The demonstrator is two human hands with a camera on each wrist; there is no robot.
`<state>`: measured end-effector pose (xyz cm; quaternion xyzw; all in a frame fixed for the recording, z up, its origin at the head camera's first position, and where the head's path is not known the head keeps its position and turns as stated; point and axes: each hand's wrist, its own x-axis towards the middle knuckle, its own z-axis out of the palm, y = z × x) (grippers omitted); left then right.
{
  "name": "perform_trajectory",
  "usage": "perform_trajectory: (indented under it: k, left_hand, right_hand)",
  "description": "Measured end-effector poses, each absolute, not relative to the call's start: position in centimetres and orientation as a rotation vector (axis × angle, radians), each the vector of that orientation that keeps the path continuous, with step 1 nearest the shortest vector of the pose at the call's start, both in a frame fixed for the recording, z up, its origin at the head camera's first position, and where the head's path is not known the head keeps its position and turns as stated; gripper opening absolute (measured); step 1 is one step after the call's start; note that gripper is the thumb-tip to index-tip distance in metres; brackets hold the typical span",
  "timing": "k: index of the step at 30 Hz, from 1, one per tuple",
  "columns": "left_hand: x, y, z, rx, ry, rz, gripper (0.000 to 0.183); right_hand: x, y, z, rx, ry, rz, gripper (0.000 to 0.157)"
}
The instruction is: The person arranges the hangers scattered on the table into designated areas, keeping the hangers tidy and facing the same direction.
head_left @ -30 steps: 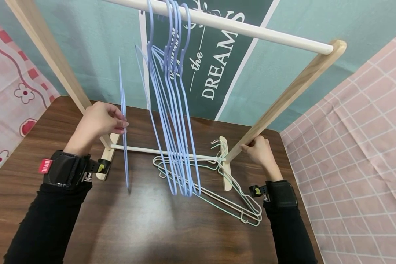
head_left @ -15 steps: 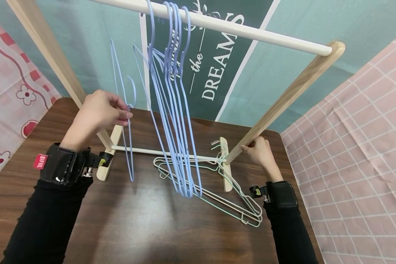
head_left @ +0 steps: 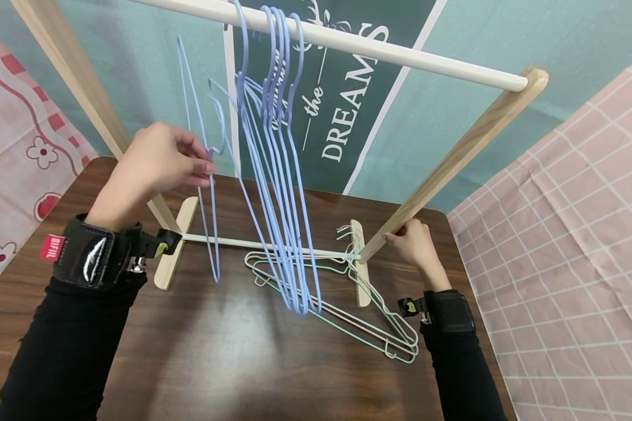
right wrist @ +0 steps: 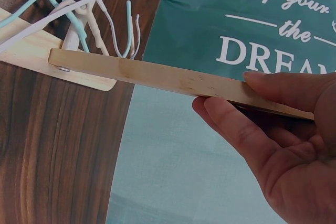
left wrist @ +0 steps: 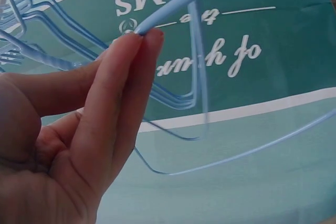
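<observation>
My left hand [head_left: 160, 158] pinches a light blue hanger [head_left: 214, 234] near the base of its hook, left of the hanging row. That hanger is seen nearly edge-on, and its hook [head_left: 222, 126] is below the white rail [head_left: 400, 55], apart from it. In the left wrist view, thumb and fingertips meet on the blue hanger's rod [left wrist: 181, 3]. Several matching blue hangers [head_left: 289, 234] hang from the rail. My right hand [head_left: 415, 242] holds the rack's right wooden post [head_left: 453, 155] low down, thumb on one side and fingers on the other.
Several cream and pale green hangers [head_left: 347, 320] lie on the brown table [head_left: 232, 362], beside the right foot [head_left: 366, 286]. A lower white bar [head_left: 232, 241] joins the posts. A left post [head_left: 79, 76] stands near my left hand. Cloths hang behind and at both sides.
My left hand has risen and shifted slightly right with the blue hanger, which has turned so its hook now shows. My right hand stays on the post.
</observation>
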<state>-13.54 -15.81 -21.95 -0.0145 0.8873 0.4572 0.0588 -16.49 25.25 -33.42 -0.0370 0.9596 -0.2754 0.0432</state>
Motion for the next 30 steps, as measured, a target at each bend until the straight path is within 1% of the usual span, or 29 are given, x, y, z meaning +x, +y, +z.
perform_trajectory:
  k: [17, 23, 30]
  left_hand:
    - [-14.2, -15.2, -19.2, 0.05, 2.734, 1.363, 0.027]
    - [-14.7, -15.1, -18.6, 0.09, 2.779, 1.315, 0.027]
    - [-15.5, -15.5, -18.3, 0.106, 2.804, 1.313, 0.032]
  right_hand:
    - [-16.5, 25.2, -33.5, -0.12, 2.935, -0.857, 0.024]
    - [-16.5, 25.3, -33.5, -0.126, 2.934, -0.862, 0.024]
    - [-16.5, 25.2, -33.5, -0.122, 2.937, -0.86, 0.024]
